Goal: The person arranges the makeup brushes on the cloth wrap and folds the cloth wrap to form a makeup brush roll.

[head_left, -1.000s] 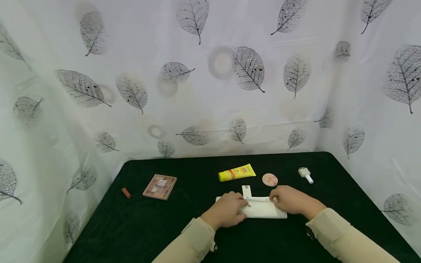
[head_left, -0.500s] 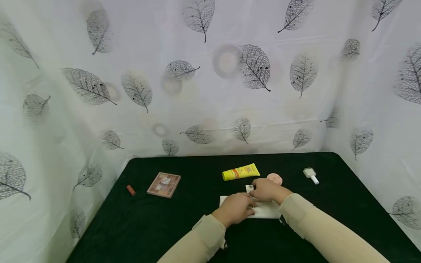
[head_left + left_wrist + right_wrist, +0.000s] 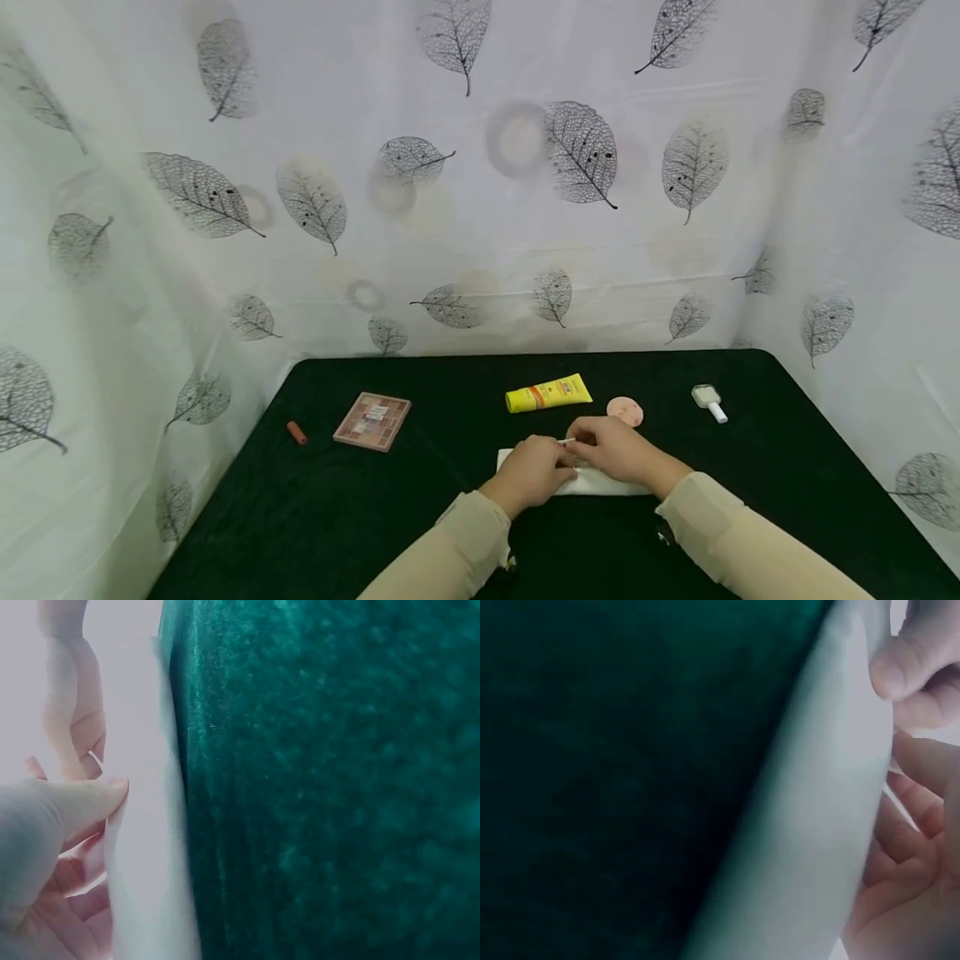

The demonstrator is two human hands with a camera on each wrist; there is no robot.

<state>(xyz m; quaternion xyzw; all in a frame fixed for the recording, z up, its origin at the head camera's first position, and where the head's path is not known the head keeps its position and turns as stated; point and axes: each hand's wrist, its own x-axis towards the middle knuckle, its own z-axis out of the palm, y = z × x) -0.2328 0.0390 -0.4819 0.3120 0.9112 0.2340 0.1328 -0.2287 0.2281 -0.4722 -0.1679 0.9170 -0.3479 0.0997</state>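
A white pouch [image 3: 603,482] with a short snap strap lies flat on the dark green cloth, partly covered by both hands. My left hand [image 3: 529,472] pinches its left half; in the left wrist view the thumb [image 3: 97,801] presses the pouch's front face [image 3: 146,862] with the other fingers behind it. At the middle of the upper edge, my right hand [image 3: 617,451] pinches the white strap [image 3: 566,442], of which only a sliver shows. The right wrist view has the pouch [image 3: 802,817] running diagonally, with the right hand's curled fingers [image 3: 900,832] behind its edge.
Behind the hands lie a yellow squeeze tube [image 3: 549,393] and a round pink puff [image 3: 625,411]. A small white-handled mirror-like item [image 3: 709,402] is at the right. On the left are a makeup palette [image 3: 372,422] and a small reddish-brown stick [image 3: 297,432].
My right hand has moved left from the pouch's right end to the strap at its middle, and the strap has tipped down between its fingers. The left hand stays on the pouch.
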